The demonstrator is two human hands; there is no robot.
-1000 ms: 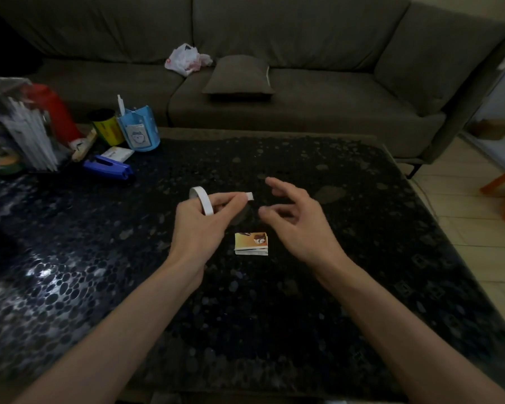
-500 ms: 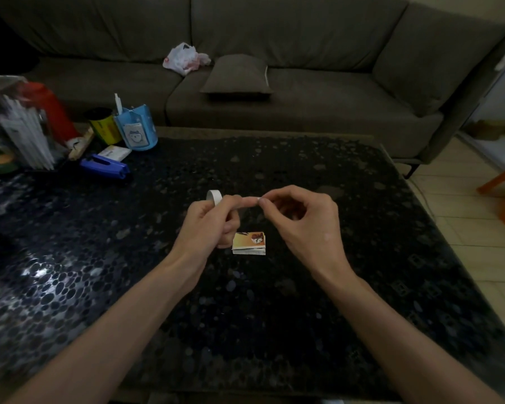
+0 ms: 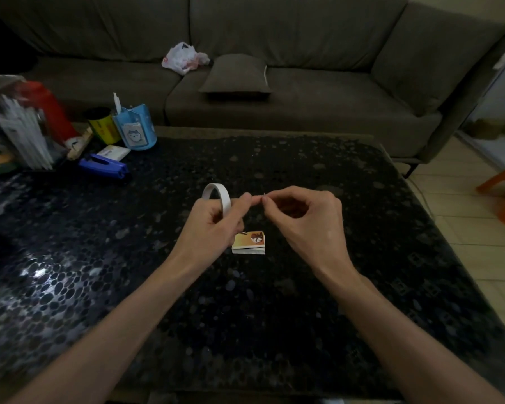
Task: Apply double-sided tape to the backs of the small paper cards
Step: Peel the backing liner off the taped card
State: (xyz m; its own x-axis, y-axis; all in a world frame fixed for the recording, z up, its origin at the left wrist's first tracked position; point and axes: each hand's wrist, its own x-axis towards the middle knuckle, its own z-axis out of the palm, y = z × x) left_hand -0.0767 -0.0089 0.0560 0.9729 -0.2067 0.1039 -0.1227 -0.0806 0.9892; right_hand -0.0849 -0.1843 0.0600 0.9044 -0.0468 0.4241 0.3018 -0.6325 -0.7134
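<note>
Head view shows your two forearms reaching over the dark pebbled tabletop [image 3: 99, 287]. Nearest to you lies the stack of small paper cards [image 3: 250, 243], picture side up, just below and between your hands, touching neither as far as I can see. So no back is ready for tape yet; you must turn the top card over first.

Your left hand [image 3: 213, 225] holds the tape roll [image 3: 217, 196], a thin white ring that stands up over the knuckles, with the thumb and forefinger pressed together near its free end. Your right hand [image 3: 303, 220] has its fingertips [image 3: 264, 201] pinched closed right against the left ones, I judge on the loose end of the tape, though the end itself is too small to see.

To do this step well, keep the left grip firm on the ring and pull with the right hand slowly and straight, only as long as one card is wide. Do not let the sticky strip fold on itself or touch the tabletop.

Farther away, at the left corner, stand a blue stapler [image 3: 104, 167], a blue cup [image 3: 134, 129] and other clutter; behind is the grey sofa [image 3: 303, 91].
</note>
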